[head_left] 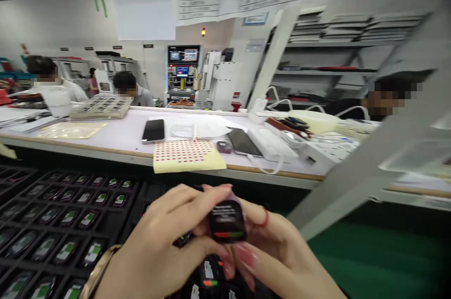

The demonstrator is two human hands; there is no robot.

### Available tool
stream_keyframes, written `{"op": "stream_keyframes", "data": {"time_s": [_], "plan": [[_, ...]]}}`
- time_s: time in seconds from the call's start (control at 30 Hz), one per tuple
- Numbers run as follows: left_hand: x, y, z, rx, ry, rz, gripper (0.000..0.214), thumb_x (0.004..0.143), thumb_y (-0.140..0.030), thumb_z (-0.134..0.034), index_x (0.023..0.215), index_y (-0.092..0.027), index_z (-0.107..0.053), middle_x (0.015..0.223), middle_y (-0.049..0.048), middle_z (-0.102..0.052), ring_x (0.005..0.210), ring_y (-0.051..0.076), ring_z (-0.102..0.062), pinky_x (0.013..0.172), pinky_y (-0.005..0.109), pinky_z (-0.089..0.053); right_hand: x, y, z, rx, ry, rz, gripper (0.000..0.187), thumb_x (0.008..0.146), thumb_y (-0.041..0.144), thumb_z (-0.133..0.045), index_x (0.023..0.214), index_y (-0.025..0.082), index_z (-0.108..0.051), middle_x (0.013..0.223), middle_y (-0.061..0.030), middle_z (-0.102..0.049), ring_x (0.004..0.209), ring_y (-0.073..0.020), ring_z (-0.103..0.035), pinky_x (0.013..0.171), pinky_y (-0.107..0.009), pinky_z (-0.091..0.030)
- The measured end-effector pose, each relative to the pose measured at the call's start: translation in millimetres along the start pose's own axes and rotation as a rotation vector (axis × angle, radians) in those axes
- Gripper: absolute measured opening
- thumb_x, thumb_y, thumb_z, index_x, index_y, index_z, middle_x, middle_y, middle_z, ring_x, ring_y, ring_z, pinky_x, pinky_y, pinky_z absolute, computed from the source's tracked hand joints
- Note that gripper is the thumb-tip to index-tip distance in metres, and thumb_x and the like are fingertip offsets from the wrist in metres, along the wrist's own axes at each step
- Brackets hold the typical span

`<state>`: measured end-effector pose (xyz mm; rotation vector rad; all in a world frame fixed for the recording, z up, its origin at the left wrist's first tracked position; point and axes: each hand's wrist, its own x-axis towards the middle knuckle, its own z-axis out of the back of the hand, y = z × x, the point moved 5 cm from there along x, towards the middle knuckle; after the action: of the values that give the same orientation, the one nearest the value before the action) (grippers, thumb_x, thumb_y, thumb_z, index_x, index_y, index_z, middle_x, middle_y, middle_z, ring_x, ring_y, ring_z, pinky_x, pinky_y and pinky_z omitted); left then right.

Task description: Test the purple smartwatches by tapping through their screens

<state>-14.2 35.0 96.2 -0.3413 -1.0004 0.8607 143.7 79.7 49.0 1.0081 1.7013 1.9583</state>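
Observation:
Between my hands is a small black smartwatch case, its screen facing me with blurred white text and a red and green bar along the bottom. My left hand grips it from the left with thumb and fingers. From the right, my right hand closes on the same case, thumb at its lower edge. Below the hands lie several more watch cases with lit screens, partly hidden by my fingers. A black tray at the left carries rows of similar watches, many showing green and white screens.
Along the bench ahead lie a yellow sheet of red dot stickers, two phones, a small dark case and white cables. A slanted white post stands at right. Several people sit beyond.

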Motion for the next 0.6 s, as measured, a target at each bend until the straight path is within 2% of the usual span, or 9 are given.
{"op": "stream_keyframes", "data": {"time_s": [0.03, 0.1, 0.2, 0.37, 0.43, 0.6], "plan": [[0.9, 3.0, 1.0, 0.033, -0.013, 0.003, 0.068, 0.086, -0.008, -0.069, 0.143, -0.036, -0.047, 0.105, -0.0007, -0.066, 0.091, 0.014, -0.062, 0.088, 0.022, -0.054, 5.9, 5.6, -5.8, 0.051, 0.03, 0.009, 0.043, 0.104, 0.036, -0.063, 0.142, 0.022, -0.051, 0.085, -0.0049, -0.064, 0.066, -0.0157, -0.061, 0.059, -0.022, -0.053], [2.9, 4.7, 3.2, 0.088, -0.042, -0.006, 0.068, 0.084, -0.008, -0.069, 0.141, -0.038, -0.048, 0.096, -0.0028, -0.065, 0.082, 0.013, -0.062, 0.082, 0.02, -0.055, 16.5, 16.6, -13.3, 0.101, 0.085, 0.05, 0.032, 0.105, 0.035, -0.061, 0.135, 0.023, -0.058, 0.087, -0.0041, -0.064, 0.06, -0.0121, -0.058, 0.06, -0.021, -0.052], [5.5, 1.1, 4.8, 0.145, -0.077, -0.025, 0.069, 0.083, -0.004, -0.067, 0.14, -0.04, -0.05, 0.097, -0.0039, -0.066, 0.079, 0.011, -0.062, 0.077, 0.017, -0.056, 25.7, 24.5, -14.1, 0.131, 0.107, 0.107, 0.036, 0.101, 0.037, -0.065, 0.133, 0.021, -0.059, 0.091, -0.0054, -0.063, 0.057, -0.0101, -0.056, 0.055, -0.02, -0.051], [6.9, -1.9, 1.3, 0.226, -0.091, -0.058, 0.066, 0.086, -0.003, -0.06, 0.141, -0.037, -0.048, 0.097, -0.0026, -0.065, 0.077, 0.01, -0.062, 0.076, 0.017, -0.056, 32.9, 17.0, -10.1, 0.183, 0.075, 0.152, 0.039, 0.099, 0.039, -0.066, 0.129, 0.016, -0.059, 0.08, -0.0024, -0.06, 0.053, -0.0103, -0.055, 0.047, -0.017, -0.045], [6.8, -0.1, 0.0, 0.269, -0.094, -0.057, 0.062, 0.088, -0.005, -0.059, 0.141, -0.035, -0.048, 0.099, -0.0016, -0.065, 0.08, 0.012, -0.063, 0.077, 0.019, -0.057, 36.1, 12.7, -12.3, 0.195, 0.054, 0.13, 0.039, 0.097, 0.04, -0.068, 0.126, 0.016, -0.06, 0.081, -0.0028, -0.061, 0.054, -0.0105, -0.054, 0.049, -0.018, -0.047], [6.5, 5.1, -0.9, 0.34, -0.103, -0.073, 0.057, 0.091, -0.007, -0.057, 0.141, -0.034, -0.048, 0.116, -0.0003, -0.066, 0.1, 0.015, -0.065, 0.091, 0.023, -0.054, 44.0, 10.3, -14.9, 0.189, -0.077, 0.09, 0.042, 0.093, 0.045, -0.072, 0.119, 0.014, -0.061, 0.079, -0.0025, -0.062, 0.051, -0.0091, -0.05, 0.048, -0.017, -0.049]]}}
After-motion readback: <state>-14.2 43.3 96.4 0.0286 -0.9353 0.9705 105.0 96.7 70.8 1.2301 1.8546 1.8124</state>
